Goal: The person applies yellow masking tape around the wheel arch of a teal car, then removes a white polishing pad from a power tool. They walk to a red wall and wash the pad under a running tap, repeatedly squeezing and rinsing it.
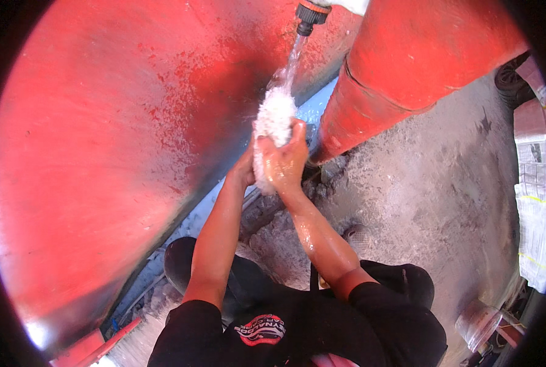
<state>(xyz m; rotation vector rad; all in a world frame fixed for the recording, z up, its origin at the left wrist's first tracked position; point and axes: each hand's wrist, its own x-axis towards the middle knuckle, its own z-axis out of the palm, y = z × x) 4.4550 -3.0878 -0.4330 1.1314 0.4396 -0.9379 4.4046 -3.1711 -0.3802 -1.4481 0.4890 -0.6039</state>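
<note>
A shaggy, pale pinkish-white wash mitt or cloth [275, 116] is held up between both hands, and its exact kind is hard to tell. My left hand [247, 162] grips its left side, with the fingers mostly hidden behind it. From the right, my right hand [285, 160] closes round its lower part, thumb on top. Water [294, 58] runs from a black tap nozzle [306, 24] with an orange ring onto the upper end of the shaggy thing. My right hand and forearm are wet.
A big, scuffed red curved panel [102, 134] rises on the left. At upper right, a thick red pipe [395, 73] slants down close to my hands. A rough grey floor [432, 189] lies to the right, with white sacks [533, 202] and a clear tub [478, 324] along its edge.
</note>
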